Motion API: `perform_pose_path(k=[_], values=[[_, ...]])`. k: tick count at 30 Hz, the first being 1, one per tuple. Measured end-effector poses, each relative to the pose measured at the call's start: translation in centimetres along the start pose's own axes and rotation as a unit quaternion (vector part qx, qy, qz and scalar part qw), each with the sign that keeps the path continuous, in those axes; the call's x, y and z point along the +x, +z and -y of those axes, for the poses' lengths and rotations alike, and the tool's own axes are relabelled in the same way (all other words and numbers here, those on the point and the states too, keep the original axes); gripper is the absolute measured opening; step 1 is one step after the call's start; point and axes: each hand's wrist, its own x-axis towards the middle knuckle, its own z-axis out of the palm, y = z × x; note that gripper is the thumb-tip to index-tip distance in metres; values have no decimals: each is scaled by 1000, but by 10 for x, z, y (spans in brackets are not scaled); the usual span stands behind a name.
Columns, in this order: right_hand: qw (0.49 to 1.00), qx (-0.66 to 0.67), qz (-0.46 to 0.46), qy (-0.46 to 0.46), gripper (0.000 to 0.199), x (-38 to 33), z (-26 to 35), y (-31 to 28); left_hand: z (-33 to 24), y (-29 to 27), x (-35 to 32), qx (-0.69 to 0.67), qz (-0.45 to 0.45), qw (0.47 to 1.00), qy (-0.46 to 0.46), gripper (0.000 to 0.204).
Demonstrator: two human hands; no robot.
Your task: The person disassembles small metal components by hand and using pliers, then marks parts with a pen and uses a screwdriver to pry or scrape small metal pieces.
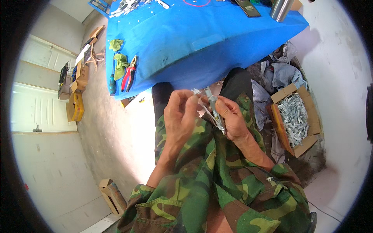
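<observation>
Above my lap, my left hand pinches a small white branching plastic piece between thumb and fingertips. My right hand is closed around a slim grey metal-and-plastic part, its length running from upper left to lower right. A thin white strip stands off the side of this part, between the two hands. The hands are close together, and the left fingertips hide whether the white piece touches the grey part. Another small white scrap lies on my camouflage sleeve.
Ahead stands a table under a blue cloth, bearing red-handled pliers, a screwdriver, green rags, a phone and a metal flask. An open cardboard box of similar grey parts sits at right.
</observation>
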Motion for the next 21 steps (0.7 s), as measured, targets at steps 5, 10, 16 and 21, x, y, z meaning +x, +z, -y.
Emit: perform_pose_path(k=[5,10,16,21], values=[[1000,14,0,-12,35,11,-2,-12,4,-11,-6,-30,-17,999,-9,16],[999,47,-18,17,32,13,-2,-10,-3,-14,-7,-77,-12,997,-9,15],[994,88,-45,56,29,15,-6,-7,0,-16,-8,-123,-17,992,-35,14],[989,130,-58,28,31,21,-11,-21,-5,-13,-17,-99,-20,994,-27,17]])
